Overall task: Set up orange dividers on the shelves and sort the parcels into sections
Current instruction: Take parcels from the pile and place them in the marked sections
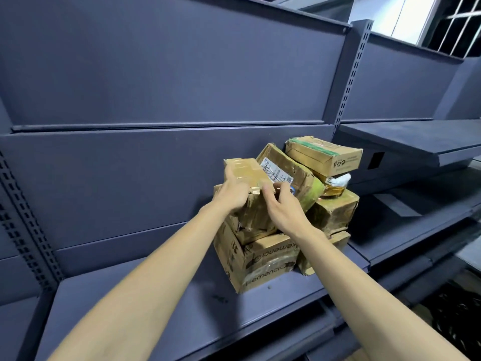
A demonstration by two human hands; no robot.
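Gripping taped, battered parcel (pixel 250 188) | both hands | atop cardboard pile (pixel 270 259)

We're on the single head view, looking forward and slightly down along both forearms, close up on the parcels (pixel 283 204) on the shelf (pixel 156 303), back panel filling the frame.
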